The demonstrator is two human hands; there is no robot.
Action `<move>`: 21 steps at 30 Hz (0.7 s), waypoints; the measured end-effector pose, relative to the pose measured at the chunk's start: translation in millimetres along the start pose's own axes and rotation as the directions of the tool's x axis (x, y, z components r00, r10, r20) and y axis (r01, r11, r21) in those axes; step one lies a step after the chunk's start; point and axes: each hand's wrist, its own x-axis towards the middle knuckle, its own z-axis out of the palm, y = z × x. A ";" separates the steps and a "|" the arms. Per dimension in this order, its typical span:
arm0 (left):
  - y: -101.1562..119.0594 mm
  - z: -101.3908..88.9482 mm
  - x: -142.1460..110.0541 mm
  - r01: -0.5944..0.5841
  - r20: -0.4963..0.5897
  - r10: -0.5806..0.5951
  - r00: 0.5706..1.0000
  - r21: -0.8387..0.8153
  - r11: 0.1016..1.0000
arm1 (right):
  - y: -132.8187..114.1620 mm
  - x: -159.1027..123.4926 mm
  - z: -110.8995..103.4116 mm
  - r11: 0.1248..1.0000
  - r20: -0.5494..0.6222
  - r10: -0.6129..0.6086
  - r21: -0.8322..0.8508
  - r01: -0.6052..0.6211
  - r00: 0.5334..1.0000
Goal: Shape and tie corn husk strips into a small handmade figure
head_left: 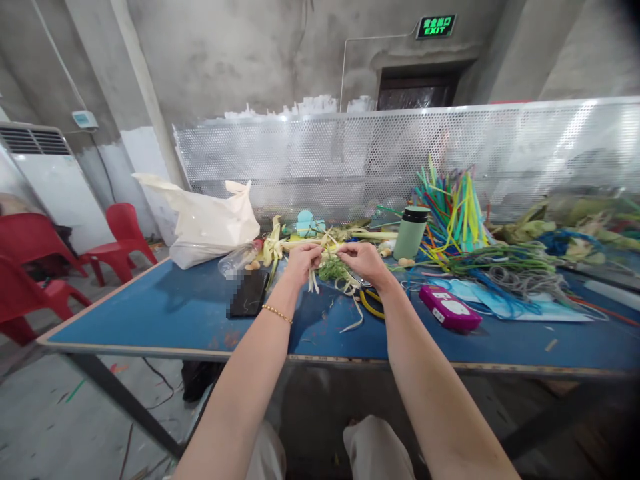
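My left hand (304, 260), with a gold bracelet at the wrist, is closed in a pinch on pale corn husk strips (313, 280), whose ends hang below the fingers. My right hand (366, 261) is a short way to the right, its fingers also pinched on the husk strips. Thin strips span the gap between both hands. Behind and below them lies a green tangle of fibres (333, 269). Yellow-handled scissors (371, 304) rest on the blue table (320, 333) below my right hand, partly hidden by the forearm. A loose pale strip (354, 320) curls nearby.
On the left are a white plastic bag (213, 223), a clear bottle (237, 259) and a dark phone-like slab (247, 293). To the right stand a green tumbler (411, 235), a purple box (450, 308), colourful strips (457, 207) and tangled cords (515, 270). A perforated metal panel (300, 153) rises behind.
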 end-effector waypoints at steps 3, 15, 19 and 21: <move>3.2 -3.1 1.5 0.019 -0.046 -0.020 0.999 -0.016 1.000 | 1.8 -0.7 -2.9 0.996 -0.013 0.008 -0.085 -0.009 1.000; 3.9 -5.1 4.2 0.187 -0.018 -0.188 0.982 -0.018 0.982 | -16.9 -1.8 2.3 0.994 -0.237 -0.028 0.093 0.052 0.971; -0.5 -1.8 2.7 0.151 -0.020 -0.151 0.988 0.047 0.987 | -29.5 -2.9 11.9 0.971 -0.019 0.008 0.240 -0.003 1.000; -1.6 -1.9 3.0 0.150 -0.007 -0.150 0.989 0.045 0.988 | -28.7 -2.8 17.0 0.980 0.029 0.023 0.196 -0.029 0.999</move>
